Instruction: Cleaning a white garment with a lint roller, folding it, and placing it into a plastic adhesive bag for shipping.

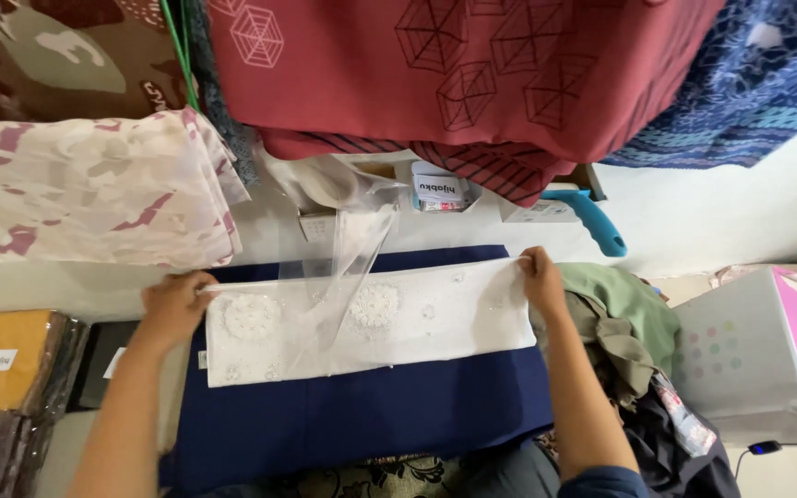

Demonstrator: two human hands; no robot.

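White folded cloth (pixel 371 323) stretches between both gripping hands.

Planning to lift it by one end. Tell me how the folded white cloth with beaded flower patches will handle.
The folded white beaded cloth lies flat between left hand and right hand, so it would probably droop. It looks thin, likely light. The clear plastic sheet on it may slide off.
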